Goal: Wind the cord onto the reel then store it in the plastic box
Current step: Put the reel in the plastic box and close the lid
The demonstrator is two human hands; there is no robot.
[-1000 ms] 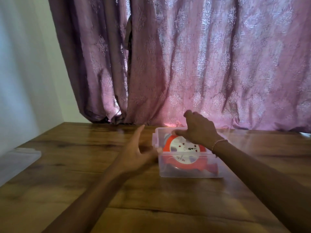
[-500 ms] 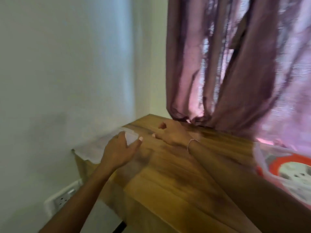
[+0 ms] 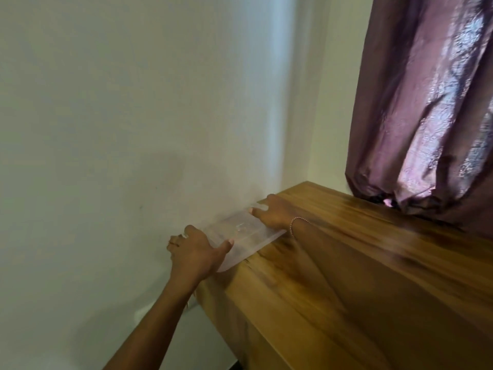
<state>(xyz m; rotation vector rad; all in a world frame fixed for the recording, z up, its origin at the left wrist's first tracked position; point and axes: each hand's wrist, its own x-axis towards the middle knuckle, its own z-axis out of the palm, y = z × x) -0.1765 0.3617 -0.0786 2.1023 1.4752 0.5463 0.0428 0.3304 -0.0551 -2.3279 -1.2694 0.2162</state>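
A clear plastic lid (image 3: 241, 236) lies flat at the left end of the wooden table, close to the wall. My left hand (image 3: 194, 252) grips its near end, thumb on top and fingers over the table's edge. My right hand (image 3: 272, 213), with a bracelet on the wrist, holds the lid's far end, fingers curled over its rim. The plastic box and the red reel with the cord are out of view to the right.
The wooden table (image 3: 360, 276) runs to the right and toward me. A pale wall (image 3: 133, 129) stands directly left of the lid. A purple curtain (image 3: 426, 116) hangs over the table's far right. A white wall socket (image 3: 149, 312) sits low under the table's corner.
My view has swung left, away from the box with the reel. Both hands left the box, reached the table's left end and closed on the clear lid.
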